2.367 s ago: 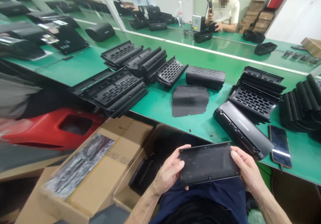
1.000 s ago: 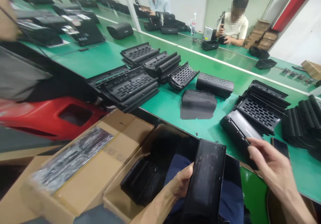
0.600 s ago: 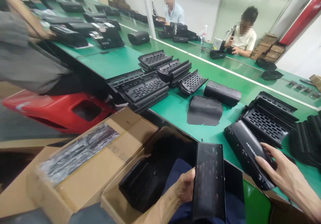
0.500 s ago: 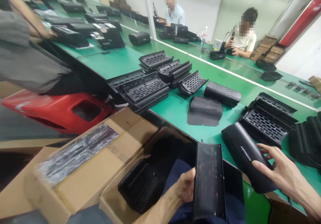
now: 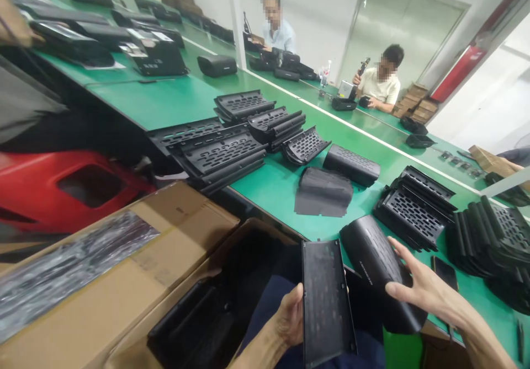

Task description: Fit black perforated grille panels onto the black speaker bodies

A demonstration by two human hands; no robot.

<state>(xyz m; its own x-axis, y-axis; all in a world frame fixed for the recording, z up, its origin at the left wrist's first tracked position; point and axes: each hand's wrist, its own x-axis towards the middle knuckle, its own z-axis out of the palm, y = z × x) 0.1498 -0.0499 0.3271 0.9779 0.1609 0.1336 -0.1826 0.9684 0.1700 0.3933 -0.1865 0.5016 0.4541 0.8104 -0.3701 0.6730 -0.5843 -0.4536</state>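
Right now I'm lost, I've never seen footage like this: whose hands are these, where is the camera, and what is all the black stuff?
The camera sits on a person's head, looking down at their own bare hands. The left hand holds a flat black panel upright over the lap. The right hand grips a curved black shell at the edge of the green table. Stacks of perforated black grilles lie on it; cardboard boxes stand below. Other people sit at the far side.

Both forearms are bare to the frame's edge, with no sleeves, gloves, watch or rings showing on the left hand (image 5: 290, 319) or right hand (image 5: 418, 292) (slender, long fingers). Dark navy trousers (image 5: 265, 314) cover the lap.
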